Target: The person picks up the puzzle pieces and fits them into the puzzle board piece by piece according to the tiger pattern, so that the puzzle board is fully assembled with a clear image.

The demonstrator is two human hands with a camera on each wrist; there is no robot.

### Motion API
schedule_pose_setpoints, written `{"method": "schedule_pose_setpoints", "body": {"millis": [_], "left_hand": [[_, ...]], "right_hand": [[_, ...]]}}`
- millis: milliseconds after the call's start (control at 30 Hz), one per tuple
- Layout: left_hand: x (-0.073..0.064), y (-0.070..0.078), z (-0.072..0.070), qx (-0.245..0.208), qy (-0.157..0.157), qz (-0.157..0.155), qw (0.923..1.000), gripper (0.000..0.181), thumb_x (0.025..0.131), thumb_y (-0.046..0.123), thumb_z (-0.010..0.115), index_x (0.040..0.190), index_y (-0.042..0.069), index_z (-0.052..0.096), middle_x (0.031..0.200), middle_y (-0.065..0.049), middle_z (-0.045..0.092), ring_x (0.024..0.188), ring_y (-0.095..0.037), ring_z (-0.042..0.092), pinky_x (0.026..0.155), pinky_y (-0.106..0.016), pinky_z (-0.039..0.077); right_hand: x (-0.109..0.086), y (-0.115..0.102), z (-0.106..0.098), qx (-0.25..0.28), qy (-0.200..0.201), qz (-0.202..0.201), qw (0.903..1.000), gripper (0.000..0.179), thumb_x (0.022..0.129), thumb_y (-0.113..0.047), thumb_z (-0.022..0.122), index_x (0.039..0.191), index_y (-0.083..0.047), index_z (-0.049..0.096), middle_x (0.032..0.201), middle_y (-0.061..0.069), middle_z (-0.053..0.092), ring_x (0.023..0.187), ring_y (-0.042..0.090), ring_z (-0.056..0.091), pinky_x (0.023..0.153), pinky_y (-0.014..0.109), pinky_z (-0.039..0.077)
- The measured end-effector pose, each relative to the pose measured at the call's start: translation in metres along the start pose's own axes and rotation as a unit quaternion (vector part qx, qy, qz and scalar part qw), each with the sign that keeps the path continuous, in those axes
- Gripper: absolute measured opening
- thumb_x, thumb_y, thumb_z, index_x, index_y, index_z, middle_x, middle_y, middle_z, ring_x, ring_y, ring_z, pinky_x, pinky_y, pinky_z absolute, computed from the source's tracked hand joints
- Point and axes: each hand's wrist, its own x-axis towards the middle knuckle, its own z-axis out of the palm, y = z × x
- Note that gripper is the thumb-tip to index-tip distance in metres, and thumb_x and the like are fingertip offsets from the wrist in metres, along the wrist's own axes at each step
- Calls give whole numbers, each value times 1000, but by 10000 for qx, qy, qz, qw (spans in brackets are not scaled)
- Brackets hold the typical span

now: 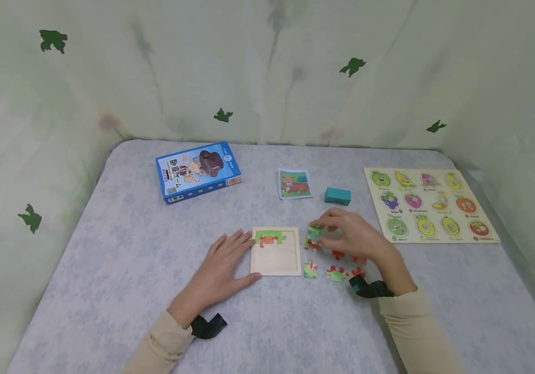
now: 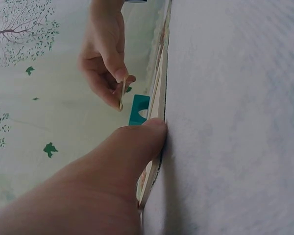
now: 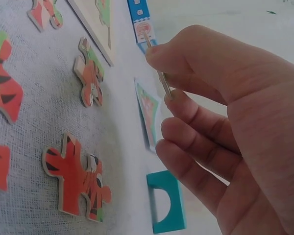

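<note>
A square wooden puzzle tray [image 1: 274, 264] lies on the table, with joined green and orange pieces [image 1: 267, 238] in its upper left corner. My left hand [image 1: 216, 275] rests at the tray's left side, fingers stretched out to its edge and the thumb at the lower left corner. Just right of the tray, my right hand [image 1: 353, 234] pinches a thin jigsaw piece [image 3: 164, 84] between thumb and index finger, raised above the table. Beneath and beside that hand lie several loose jigsaw pieces [image 3: 76, 178], red and green with dark stripes; the hand partly covers them in the head view.
Behind the tray are a small picture card [image 1: 294, 184] and a teal block [image 1: 337, 196] with a rounded cutout. A blue game box [image 1: 198, 171] sits at the back left. On the right lies a wooden fruit board [image 1: 428, 205]. Pale curtains [image 1: 267, 67] surround the table.
</note>
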Motion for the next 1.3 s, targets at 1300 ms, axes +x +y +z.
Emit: {"method": "schedule_pose_setpoints", "body": {"millis": [1300], "left_hand": [[4,-3,-2,-26,-224,-133,9997,84,89,53,77,154,9,48,165,-7,39,156,-28,28,129,-55,15]], "right_hand": [[18,-14,32,-243,-35,-271,9993,34,93,-28,79,126,-19,75,109,-5,66,86,12,57,70,25,52]]}}
